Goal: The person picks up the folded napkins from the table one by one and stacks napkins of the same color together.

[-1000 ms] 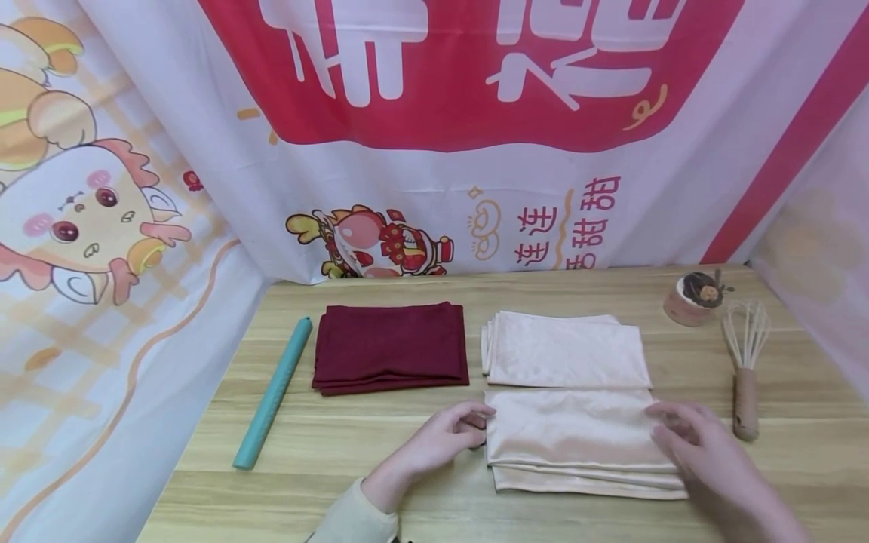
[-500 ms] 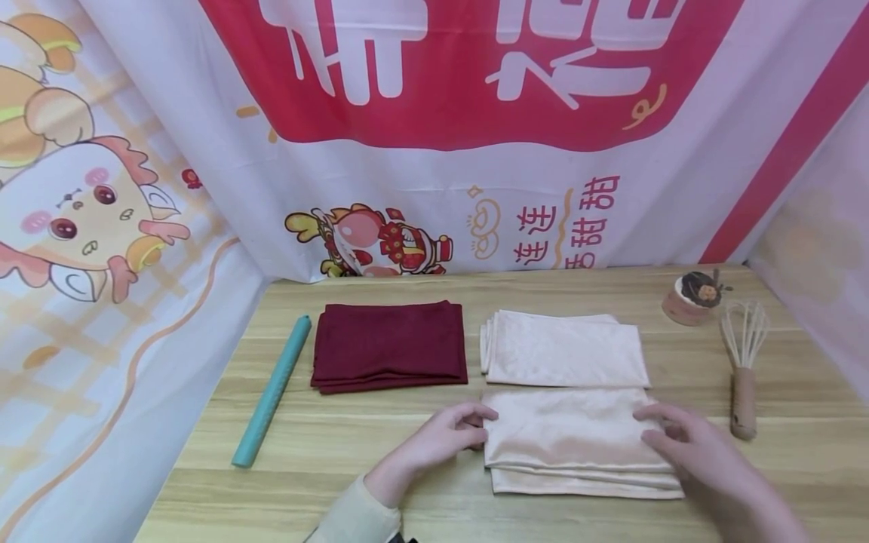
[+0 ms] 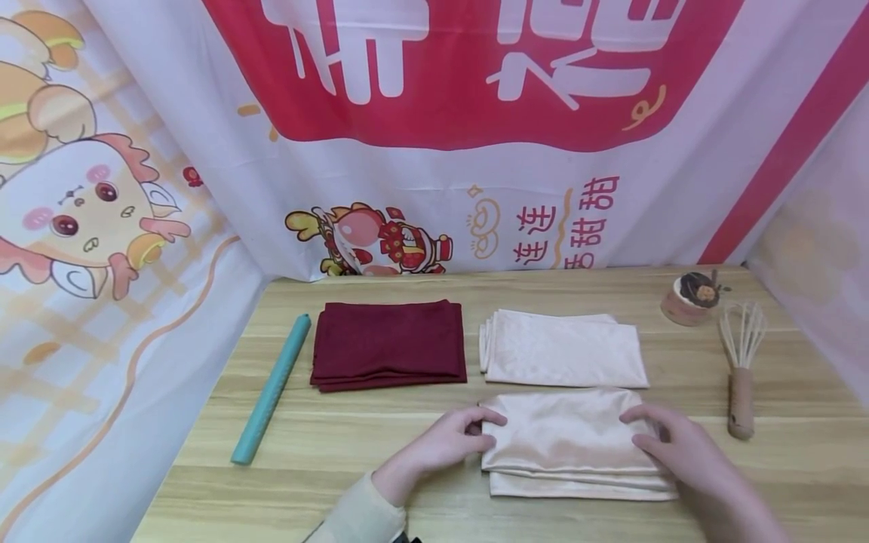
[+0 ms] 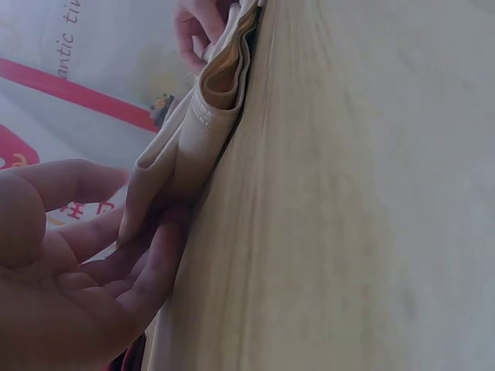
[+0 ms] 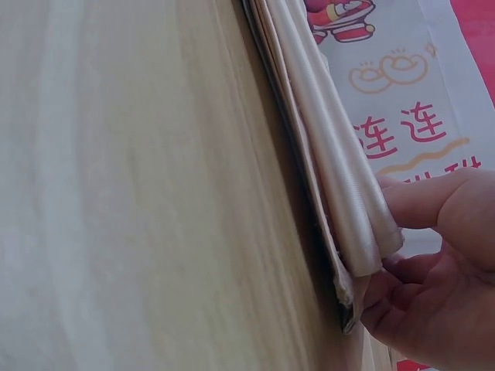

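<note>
A shiny cream folded cloth (image 3: 563, 437) lies near the front of the table, its layers stepped along the near edge. My left hand (image 3: 456, 437) grips its left end; in the left wrist view the fingers (image 4: 166, 251) curl under the open folds. At the opposite end my right hand (image 3: 679, 445) pinches the cloth, and the right wrist view has the thumb (image 5: 421, 202) on the top layer with the other fingers beneath. Just behind lies a second cream folded cloth (image 3: 566, 351). The cloth's middle bulges up slightly between the hands.
To the left, a dark red folded cloth (image 3: 388, 341) lies beside a teal stick (image 3: 273, 388). At the right are a whisk (image 3: 741, 377) and a small cupcake-like item (image 3: 689, 300). A printed curtain (image 3: 434, 204) hangs behind the wooden table (image 3: 326, 467).
The right hand has shifted slightly left along the cloth, and the left hand slightly right. The cloth's top has bunched up a little between them.
</note>
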Demonstrator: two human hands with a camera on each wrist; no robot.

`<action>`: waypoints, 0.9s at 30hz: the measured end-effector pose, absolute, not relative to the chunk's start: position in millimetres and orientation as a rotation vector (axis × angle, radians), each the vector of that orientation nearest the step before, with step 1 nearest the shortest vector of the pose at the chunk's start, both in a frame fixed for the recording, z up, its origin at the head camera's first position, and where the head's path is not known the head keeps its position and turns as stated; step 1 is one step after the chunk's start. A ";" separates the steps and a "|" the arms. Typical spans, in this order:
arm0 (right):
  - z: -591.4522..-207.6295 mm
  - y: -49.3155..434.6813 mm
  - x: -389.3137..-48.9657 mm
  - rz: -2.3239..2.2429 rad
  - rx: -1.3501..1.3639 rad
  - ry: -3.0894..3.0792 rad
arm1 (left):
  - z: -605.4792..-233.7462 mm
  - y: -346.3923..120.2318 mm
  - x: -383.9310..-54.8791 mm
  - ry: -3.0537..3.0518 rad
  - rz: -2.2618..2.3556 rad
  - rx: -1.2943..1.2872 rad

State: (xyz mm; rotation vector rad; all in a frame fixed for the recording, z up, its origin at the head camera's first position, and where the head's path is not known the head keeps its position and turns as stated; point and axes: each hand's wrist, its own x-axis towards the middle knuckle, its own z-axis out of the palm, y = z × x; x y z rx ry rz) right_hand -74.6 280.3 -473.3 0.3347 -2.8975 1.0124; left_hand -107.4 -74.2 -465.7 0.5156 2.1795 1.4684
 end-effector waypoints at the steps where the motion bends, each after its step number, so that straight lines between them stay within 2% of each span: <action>1: -472.6 279.5 -74.4 1.019 0.320 -2.905 | -465.5 -73.5 -107.5 2.195 1.460 0.517; 16: -468.3 274.9 -72.8 1.087 0.201 -2.927 | -466.0 -66.8 -103.4 2.132 1.652 0.439; 27: -451.9 277.1 -66.8 1.445 0.277 -2.794 | -462.2 -76.5 -102.7 2.142 1.718 0.489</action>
